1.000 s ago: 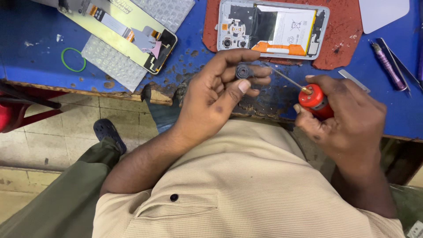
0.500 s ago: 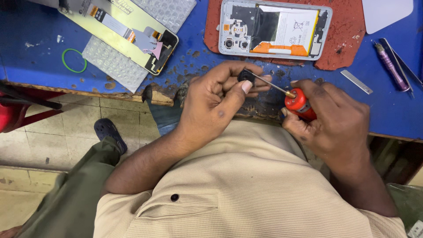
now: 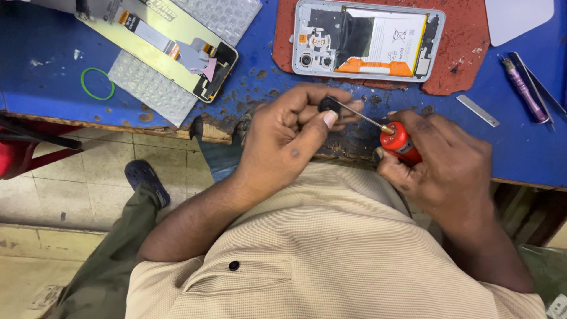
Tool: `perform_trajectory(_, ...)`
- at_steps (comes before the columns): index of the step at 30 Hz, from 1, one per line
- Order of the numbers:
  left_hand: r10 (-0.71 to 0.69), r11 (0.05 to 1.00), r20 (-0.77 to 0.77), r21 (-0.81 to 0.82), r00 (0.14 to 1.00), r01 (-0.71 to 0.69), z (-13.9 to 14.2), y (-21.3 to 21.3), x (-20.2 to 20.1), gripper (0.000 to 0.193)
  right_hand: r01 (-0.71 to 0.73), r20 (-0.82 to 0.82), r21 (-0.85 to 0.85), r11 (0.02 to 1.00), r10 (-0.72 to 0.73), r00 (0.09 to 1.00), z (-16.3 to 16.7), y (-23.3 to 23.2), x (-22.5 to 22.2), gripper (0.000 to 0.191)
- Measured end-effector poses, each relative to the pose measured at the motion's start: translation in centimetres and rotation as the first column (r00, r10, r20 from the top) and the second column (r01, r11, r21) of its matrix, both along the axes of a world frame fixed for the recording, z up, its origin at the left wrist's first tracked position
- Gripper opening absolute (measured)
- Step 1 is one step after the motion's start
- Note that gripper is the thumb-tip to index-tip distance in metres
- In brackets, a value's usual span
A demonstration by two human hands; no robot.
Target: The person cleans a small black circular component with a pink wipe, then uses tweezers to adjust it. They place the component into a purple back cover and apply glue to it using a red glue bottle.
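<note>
The left hand (image 3: 289, 139) pinches a small black round part (image 3: 329, 106) between thumb and fingers at the blue workbench (image 3: 47, 71) edge. The right hand (image 3: 443, 159) grips a red-handled screwdriver (image 3: 398, 142), its thin metal shaft reaching leftward so the tip meets the dark, disc-like part.

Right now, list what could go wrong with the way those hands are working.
The left hand pinches a small black part at the worn table edge, over open floor; if dropped, it could fall off. The screwdriver in the right hand points at the left fingers; a slip might jab them.
</note>
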State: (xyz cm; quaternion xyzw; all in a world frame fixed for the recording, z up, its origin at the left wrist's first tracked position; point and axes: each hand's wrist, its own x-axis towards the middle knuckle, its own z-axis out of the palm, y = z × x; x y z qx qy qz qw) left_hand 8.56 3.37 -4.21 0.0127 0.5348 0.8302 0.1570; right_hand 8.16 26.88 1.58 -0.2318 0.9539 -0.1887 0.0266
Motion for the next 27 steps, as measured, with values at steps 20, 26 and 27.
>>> perform_trajectory(20, -0.487, 0.776, 0.082, -0.417, 0.869, 0.474, 2.9, -2.2, -2.1, 0.024, -0.421, -0.109, 0.28, 0.863, 0.465, 0.879, 2.5, 3.7, -4.2, 0.054)
perform_trajectory(26, -0.299, 0.895, -0.059, -0.364, 0.952, 0.258, 4.8, -1.9, -3.6, 0.015, 0.02, -0.194, -0.061, 0.998, -0.031, 0.98, -0.4, 7.2, -2.6, 0.04)
perform_trajectory(27, -0.261, 0.894, -0.095, -0.4, 0.961, 0.203, 5.1, -1.7, -4.0, 0.01, 0.081, -0.184, -0.145, 0.986, -0.107, 0.977, -1.0, 7.7, -2.1, 0.041)
